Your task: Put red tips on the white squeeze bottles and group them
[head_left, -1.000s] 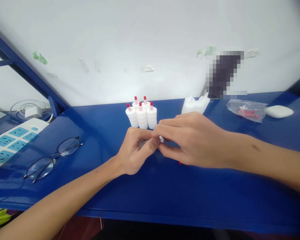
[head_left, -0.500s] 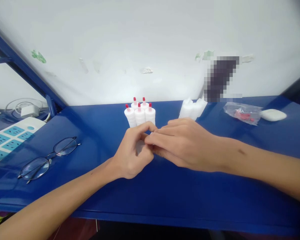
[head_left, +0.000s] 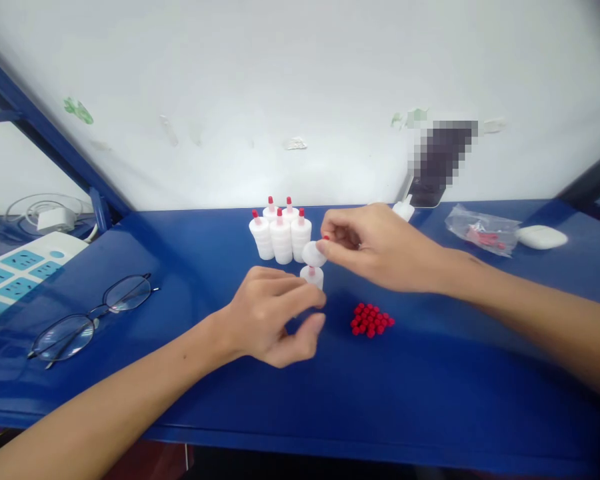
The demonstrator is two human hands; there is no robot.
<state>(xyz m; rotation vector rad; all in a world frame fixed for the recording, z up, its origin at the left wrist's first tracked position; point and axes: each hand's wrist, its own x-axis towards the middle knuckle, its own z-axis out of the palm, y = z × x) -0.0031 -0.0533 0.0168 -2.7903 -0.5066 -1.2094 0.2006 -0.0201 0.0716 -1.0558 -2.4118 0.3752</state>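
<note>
My right hand [head_left: 375,247] pinches a small white cap with a red tip [head_left: 314,253] and holds it just above the blue table [head_left: 430,373]. Directly below it stands a short white stack with a red tip [head_left: 312,275], which my left hand [head_left: 275,313] touches with half-curled fingers. Behind them stand several taller stacks of white caps with red tips [head_left: 281,233]. A heap of small red beads [head_left: 371,320] lies to the right of my left hand.
Eyeglasses [head_left: 87,319] lie at the left, beyond them a power strip [head_left: 15,273] and a charger with coiled cable [head_left: 50,217]. At the back right are a clear bag of red parts [head_left: 483,230], a white oval case [head_left: 540,237] and more white caps [head_left: 404,210].
My hands were joined together over one piece; now they are apart. The right hand has risen with a cap, uncovering the red beads. The left hand stays low at the short stack.
</note>
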